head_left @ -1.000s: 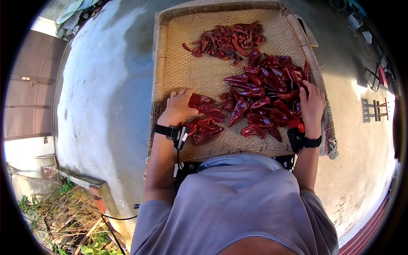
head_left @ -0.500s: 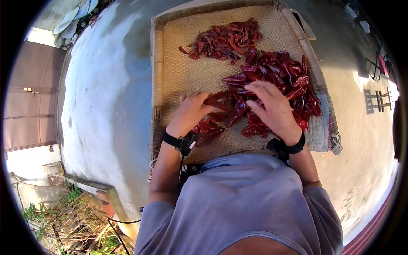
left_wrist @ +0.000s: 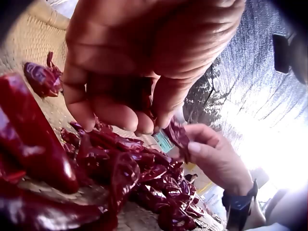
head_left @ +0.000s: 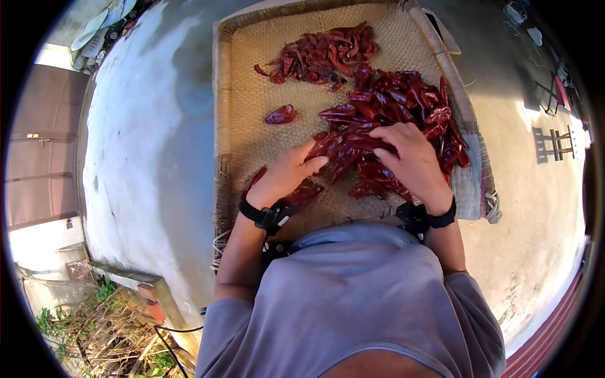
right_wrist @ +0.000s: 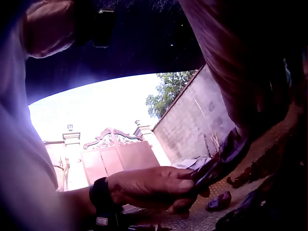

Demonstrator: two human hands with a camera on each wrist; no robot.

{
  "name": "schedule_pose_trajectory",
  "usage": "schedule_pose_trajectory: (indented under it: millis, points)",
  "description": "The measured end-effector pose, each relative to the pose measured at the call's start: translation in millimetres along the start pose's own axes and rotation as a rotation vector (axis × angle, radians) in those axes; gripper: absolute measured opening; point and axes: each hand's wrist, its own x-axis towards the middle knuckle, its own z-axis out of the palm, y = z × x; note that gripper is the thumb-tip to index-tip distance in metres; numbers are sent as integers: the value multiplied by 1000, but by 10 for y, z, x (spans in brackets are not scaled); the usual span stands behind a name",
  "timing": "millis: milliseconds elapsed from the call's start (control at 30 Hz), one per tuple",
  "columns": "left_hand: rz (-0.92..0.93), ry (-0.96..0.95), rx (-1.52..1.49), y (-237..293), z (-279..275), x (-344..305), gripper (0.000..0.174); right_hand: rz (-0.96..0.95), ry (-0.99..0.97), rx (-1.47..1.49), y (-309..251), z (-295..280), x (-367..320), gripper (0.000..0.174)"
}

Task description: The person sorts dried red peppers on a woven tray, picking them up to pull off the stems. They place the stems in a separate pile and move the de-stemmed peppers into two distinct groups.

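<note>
My left hand (head_left: pixel 287 173) pinches a dark red chili pepper (head_left: pixel 324 148) between thumb and fingers, low over the woven tray (head_left: pixel 252 135). In the left wrist view its fingertips meet the thumb. My right hand (head_left: pixel 413 160), to the right, pinches red pepper (left_wrist: pixel 178 137) between thumb and fingers; the right wrist view shows a pepper (right_wrist: pixel 209 171) stretching between both hands. Beneath and beyond the right hand spreads a heap of glossy red chili peppers (head_left: pixel 403 104). A few more peppers (head_left: pixel 305 194) lie by the left wrist, partly hidden. One single pepper (head_left: pixel 281 114) lies apart on the tray's left.
Smaller, shrivelled chilies (head_left: pixel 324 53) form a pile at the tray's far end. A raised rim (head_left: pixel 224 82) surrounds the tray. A grey cloth (head_left: pixel 469 183) hangs at the right edge. Farther right, a small stool (head_left: pixel 561 145) stands on the concrete floor.
My right hand has moved left from the heap's right edge towards my left hand, which has shifted slightly right. A lone pepper now lies on the tray's left, where none lay before.
</note>
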Motion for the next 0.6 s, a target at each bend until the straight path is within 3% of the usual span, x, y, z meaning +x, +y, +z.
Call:
schedule_pose_trajectory:
  millis: [133, 233, 333, 467, 567, 600]
  points:
    - [-68, 54, -137, 4, 16, -8, 37, 172, -97, -91, 145, -210, -143, 26]
    - [-78, 20, -116, 52, 15, 8, 34, 138, -85, -227, 209, -185, -199, 31]
    - [-7, -36, 27, 198, 13, -18, 27, 60, 120, -83, 63, -103, -133, 36]
    - [125, -37, 117, 315, 67, -44, 20, -147, 96, -50, -145, 18, -7, 33]
    - [124, -32, 36, 387, 14, -31, 20, -61, -54, 101, -81, 157, -63, 27]
    - [139, -17, 36, 385, -7, -29, 20, -69, 6, 140, -115, 172, -59, 23]
